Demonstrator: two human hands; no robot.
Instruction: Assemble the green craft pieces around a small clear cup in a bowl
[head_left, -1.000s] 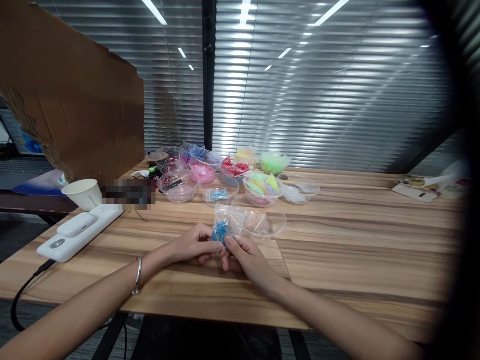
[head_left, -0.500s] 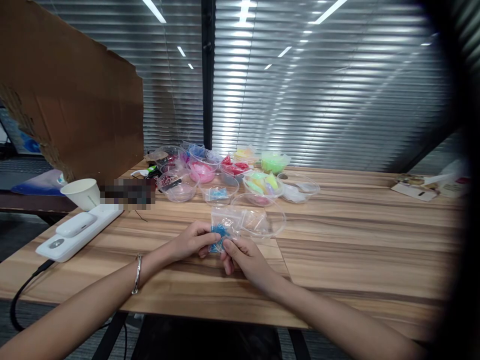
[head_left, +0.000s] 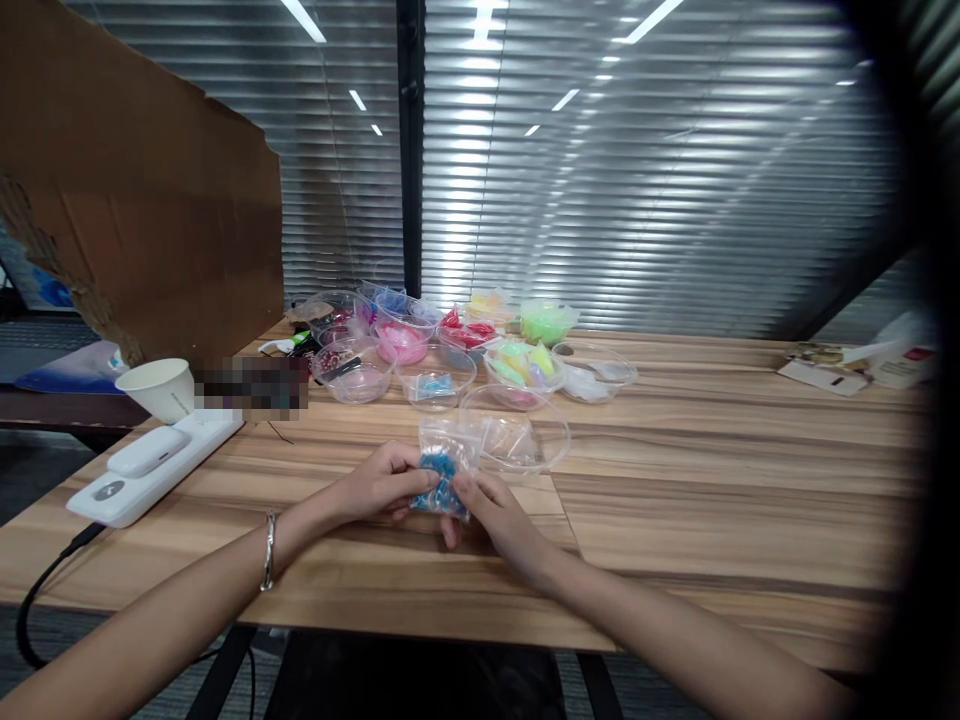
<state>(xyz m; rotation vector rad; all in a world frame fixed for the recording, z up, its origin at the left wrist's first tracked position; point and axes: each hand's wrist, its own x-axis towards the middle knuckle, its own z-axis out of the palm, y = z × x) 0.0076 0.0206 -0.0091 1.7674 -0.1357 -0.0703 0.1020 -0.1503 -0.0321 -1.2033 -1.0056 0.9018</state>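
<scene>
A small clear plastic bag (head_left: pixel 452 447) with blue pieces in its lower part is held between my hands above the front of the table. My left hand (head_left: pixel 386 482) pinches its left side, thumb on top. On the right side my right hand (head_left: pixel 495 508) grips it between thumb and fingers. Just behind the bag stands a clear round bowl (head_left: pixel 556 462) with a clear bag inside. Another clear bowl (head_left: pixel 439 398), holding a small blue packet, is farther back. Beside that one is a bowl of pastel pieces (head_left: pixel 523 370).
More clear bowls, one with pink contents (head_left: pixel 403 342) and one with green (head_left: pixel 547 322), stand at the back. A paper cup (head_left: pixel 159 390), a white power strip (head_left: pixel 154 470) and a cardboard sheet (head_left: pixel 150 190) are on the left. A box (head_left: pixel 821 372) lies far right.
The bag sits slightly lower and more of its blue contents show, spread wider between my thumbs. My hands have barely moved. The whole view has shifted slightly.
</scene>
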